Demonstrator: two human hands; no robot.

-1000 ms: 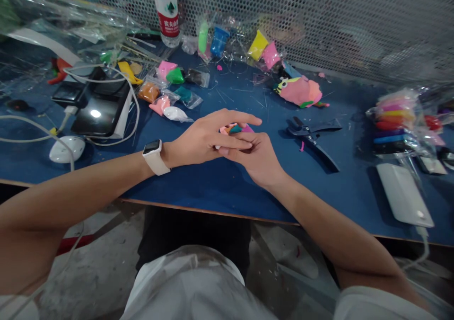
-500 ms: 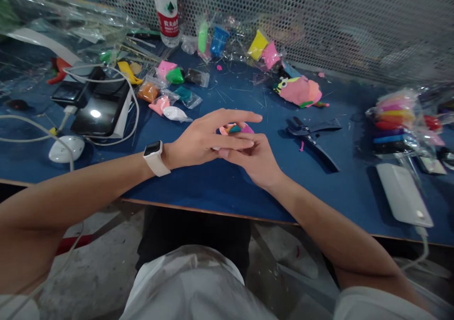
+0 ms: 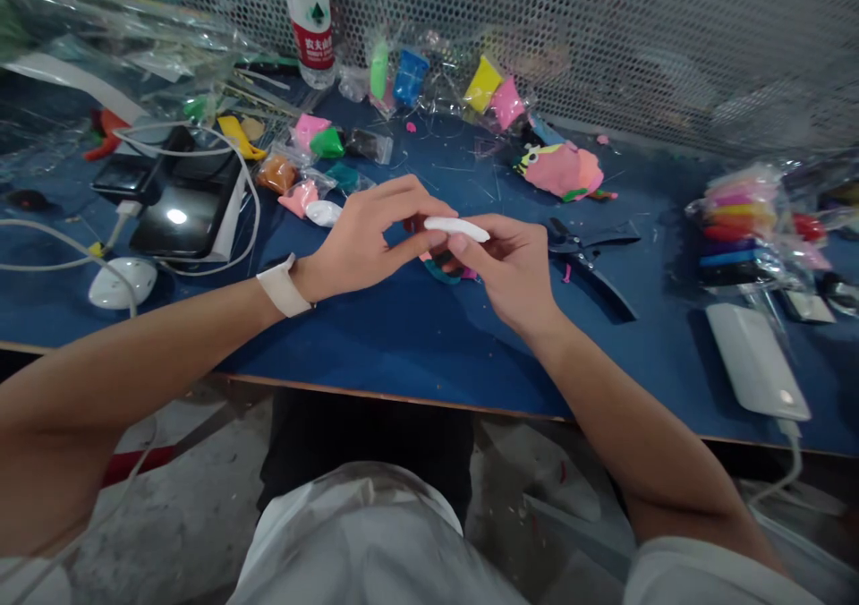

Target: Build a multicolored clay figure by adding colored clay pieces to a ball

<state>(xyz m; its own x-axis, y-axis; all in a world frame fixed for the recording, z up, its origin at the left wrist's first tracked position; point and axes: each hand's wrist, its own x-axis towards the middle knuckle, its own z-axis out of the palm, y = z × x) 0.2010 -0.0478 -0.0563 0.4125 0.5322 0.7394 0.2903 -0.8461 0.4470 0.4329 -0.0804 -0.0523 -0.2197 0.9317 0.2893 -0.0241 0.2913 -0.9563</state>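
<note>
A slim, flattened piece of white modelling clay (image 3: 457,227) is held level above the table between both hands. My left hand (image 3: 382,229), a pale watch band (image 3: 284,288) at its wrist, pinches the clay's left end between thumb and fingers. At the other end my right hand (image 3: 514,269) grips it, thumb in front and fingers behind. Partly hidden below the hands is a multicoloured clay piece (image 3: 439,272) with teal, orange and pink showing. A pink clay fish (image 3: 562,171) with a googly eye lies beyond my right hand.
Dark pliers (image 3: 594,260) lie right of my hands. Bagged clay (image 3: 327,142) is scattered at the back left, near a water bottle (image 3: 310,28). A white power bank (image 3: 758,359) is at the right, a black phone (image 3: 184,211) and cables at the left. Perforated metal (image 3: 604,41) backs the table.
My hands have gone from pressed together, left over right, to slightly apart. The white clay now shows between their fingertips. My left wrist has rolled, so the watch face is turned away.
</note>
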